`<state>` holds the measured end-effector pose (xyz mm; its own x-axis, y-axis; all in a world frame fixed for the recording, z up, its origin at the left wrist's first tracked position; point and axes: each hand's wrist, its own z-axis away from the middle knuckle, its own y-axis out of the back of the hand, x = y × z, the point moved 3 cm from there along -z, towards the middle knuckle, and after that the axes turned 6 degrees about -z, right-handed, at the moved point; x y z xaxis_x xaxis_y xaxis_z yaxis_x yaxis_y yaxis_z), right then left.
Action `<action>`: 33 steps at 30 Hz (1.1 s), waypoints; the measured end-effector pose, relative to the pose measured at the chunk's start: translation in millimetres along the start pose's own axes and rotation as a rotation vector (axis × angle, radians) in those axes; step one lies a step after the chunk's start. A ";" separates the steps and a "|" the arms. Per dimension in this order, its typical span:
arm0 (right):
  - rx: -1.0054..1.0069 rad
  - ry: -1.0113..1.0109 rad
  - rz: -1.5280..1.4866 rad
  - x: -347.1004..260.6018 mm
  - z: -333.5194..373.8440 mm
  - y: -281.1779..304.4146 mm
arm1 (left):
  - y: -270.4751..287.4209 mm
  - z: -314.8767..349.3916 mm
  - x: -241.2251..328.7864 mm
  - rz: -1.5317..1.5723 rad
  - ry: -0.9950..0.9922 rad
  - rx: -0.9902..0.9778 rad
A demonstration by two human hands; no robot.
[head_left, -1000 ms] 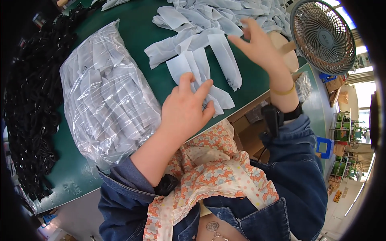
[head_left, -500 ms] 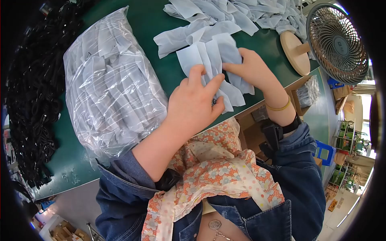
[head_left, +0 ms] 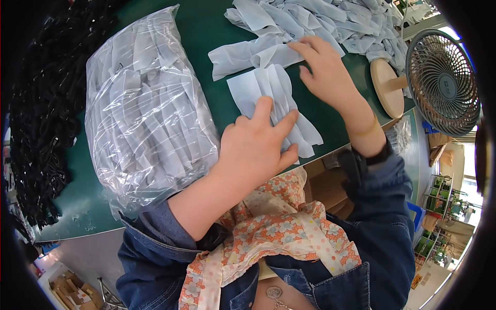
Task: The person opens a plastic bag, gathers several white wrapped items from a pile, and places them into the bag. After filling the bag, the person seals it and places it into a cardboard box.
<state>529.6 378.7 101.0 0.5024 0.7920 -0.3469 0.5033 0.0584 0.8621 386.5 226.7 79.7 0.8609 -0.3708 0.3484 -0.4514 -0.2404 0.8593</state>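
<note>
My left hand [head_left: 258, 144] rests with spread fingers on a small stack of pale grey, soft, flat bags [head_left: 268, 88] near the table's front edge. Its fingertips press the overlapping layers down. My right hand [head_left: 330, 77] is farther off, fingers apart, with its fingertips at another pale grey bag [head_left: 243, 54] lying just beyond the stack. Behind it spreads a loose heap of the same bags [head_left: 310, 20]. Left of my left hand stands a large clear plastic sack [head_left: 150, 113] packed with rows of similar pale grey pieces.
Black cord-like bundles [head_left: 46, 113] cover the left end of the green table [head_left: 204, 31]. A fan [head_left: 442, 85] on a round wooden base [head_left: 385, 90] stands at the right. An open cardboard box [head_left: 325, 183] sits below the front edge.
My right hand has left the stack and moved away toward the heap. My left hand stays on the stack. The view has shifted slightly.
</note>
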 end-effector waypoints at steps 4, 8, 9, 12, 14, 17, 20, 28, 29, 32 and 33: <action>0.019 0.190 0.417 8.9 4.4 -0.1 | 1.6 -1.1 0.1 -0.004 0.006 -0.013; -0.069 -0.160 0.234 4.3 47.9 9.7 | 0.9 1.4 0.2 0.010 0.018 0.020; -0.076 -0.158 0.228 -9.3 53.6 9.0 | 0.6 1.0 -0.1 0.018 0.029 -0.002; -0.270 -0.451 -0.168 -47.0 61.1 7.6 | 2.6 0.4 1.4 0.032 0.041 -0.058; -0.287 -0.453 -0.286 -46.0 62.3 10.7 | 13.5 3.3 1.3 0.303 0.080 0.134; -0.308 -0.437 -0.507 -52.2 66.0 7.1 | 16.8 10.3 -7.4 0.528 0.189 0.126; -0.214 -0.331 0.147 -89.5 63.3 -12.9 | 13.6 21.2 -14.3 0.710 0.405 -0.086; -0.346 -0.040 0.130 -60.6 58.7 -19.0 | 37.8 18.8 -7.2 0.285 -0.036 -0.311; -0.344 -0.031 0.127 -58.3 59.6 -18.6 | 31.0 13.0 -11.1 0.073 -0.093 -0.193; -0.314 0.198 0.141 -58.9 60.4 -17.7 | 1.8 -2.3 -23.2 -0.367 -0.195 0.051; -0.307 0.210 0.144 -55.5 62.3 -18.4 | -11.7 -7.2 -30.0 -0.172 -0.203 0.021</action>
<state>536.3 295.9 81.4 0.3820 0.9104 -0.1589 0.1882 0.0917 0.9778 367.6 247.1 61.9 0.8613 -0.4951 0.1140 -0.3092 -0.3328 0.8908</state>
